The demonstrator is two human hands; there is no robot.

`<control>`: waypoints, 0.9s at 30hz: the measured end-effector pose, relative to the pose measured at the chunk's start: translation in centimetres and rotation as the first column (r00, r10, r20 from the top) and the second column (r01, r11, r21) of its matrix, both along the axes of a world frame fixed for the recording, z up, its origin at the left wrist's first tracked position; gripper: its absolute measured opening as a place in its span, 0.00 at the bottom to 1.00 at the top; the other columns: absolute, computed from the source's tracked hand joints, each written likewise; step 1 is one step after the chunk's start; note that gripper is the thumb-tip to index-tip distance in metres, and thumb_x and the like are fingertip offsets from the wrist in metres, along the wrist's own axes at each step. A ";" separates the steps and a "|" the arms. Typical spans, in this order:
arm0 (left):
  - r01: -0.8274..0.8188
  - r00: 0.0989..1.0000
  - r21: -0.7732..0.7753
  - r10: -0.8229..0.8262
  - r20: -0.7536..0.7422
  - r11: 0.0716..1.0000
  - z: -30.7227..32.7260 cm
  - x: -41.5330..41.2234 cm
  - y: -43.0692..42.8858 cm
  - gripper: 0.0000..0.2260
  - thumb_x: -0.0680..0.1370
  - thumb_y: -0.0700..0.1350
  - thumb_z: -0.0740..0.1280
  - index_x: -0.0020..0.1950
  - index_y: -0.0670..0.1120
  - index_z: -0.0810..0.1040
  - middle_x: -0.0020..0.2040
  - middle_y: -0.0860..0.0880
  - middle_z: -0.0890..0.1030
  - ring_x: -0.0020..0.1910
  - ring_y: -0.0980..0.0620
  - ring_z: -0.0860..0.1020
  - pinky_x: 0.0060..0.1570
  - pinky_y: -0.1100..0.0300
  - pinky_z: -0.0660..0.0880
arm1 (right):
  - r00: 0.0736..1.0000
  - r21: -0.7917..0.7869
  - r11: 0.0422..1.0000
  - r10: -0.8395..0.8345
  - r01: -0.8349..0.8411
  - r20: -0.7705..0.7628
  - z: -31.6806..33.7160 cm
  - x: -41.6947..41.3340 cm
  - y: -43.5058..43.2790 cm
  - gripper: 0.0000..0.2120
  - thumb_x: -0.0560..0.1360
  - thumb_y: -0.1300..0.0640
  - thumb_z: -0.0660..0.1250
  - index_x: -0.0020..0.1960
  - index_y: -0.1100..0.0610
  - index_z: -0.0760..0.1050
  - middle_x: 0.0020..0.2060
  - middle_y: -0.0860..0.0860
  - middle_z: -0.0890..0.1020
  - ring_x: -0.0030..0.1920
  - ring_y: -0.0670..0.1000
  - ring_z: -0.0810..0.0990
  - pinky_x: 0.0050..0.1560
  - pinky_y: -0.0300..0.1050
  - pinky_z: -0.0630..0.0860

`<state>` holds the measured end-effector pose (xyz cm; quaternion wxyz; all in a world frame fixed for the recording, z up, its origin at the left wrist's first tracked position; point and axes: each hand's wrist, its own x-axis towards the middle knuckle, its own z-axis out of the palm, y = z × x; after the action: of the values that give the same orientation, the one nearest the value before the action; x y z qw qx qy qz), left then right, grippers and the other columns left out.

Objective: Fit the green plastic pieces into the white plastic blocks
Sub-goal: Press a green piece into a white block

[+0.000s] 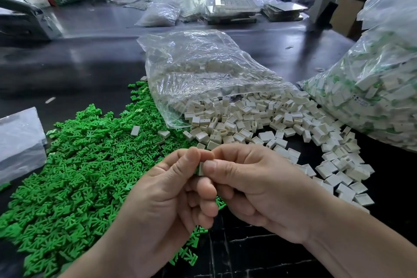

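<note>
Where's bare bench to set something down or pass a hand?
Free: dark tabletop beyond the green pieces, left of the clear bag; also the near-edge strip between green pieces and white blocks. Crowded: centre and right, white blocks spilling up to the big bag.

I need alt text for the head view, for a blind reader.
The left hand and the right hand together pinch a small white block and a green piece. Behind them on the dark table lie a pile of green plastic pieces, left, and white plastic blocks spilling from a clear bag.
</note>
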<state>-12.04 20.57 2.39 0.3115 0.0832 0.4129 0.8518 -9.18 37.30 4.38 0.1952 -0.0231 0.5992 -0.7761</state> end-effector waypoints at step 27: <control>-0.035 0.993 0.112 0.047 -0.105 0.993 0.8 0.8 0.5 0.11 0.67 0.48 0.79 0.46 0.46 0.84 0.28 0.46 0.81 0.24 0.51 0.81 0.23 0.61 0.77 | 1.000 -0.104 0.995 0.000 -0.003 -0.024 0.5 0.4 -0.4 0.05 0.76 0.52 0.69 0.43 0.53 0.80 0.30 0.53 0.72 0.22 0.45 0.63 0.17 0.34 0.56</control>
<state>-11.22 21.08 3.20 0.2660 0.1376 0.3831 0.8738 -8.75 36.89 4.90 0.1872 -0.0428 0.5603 -0.8057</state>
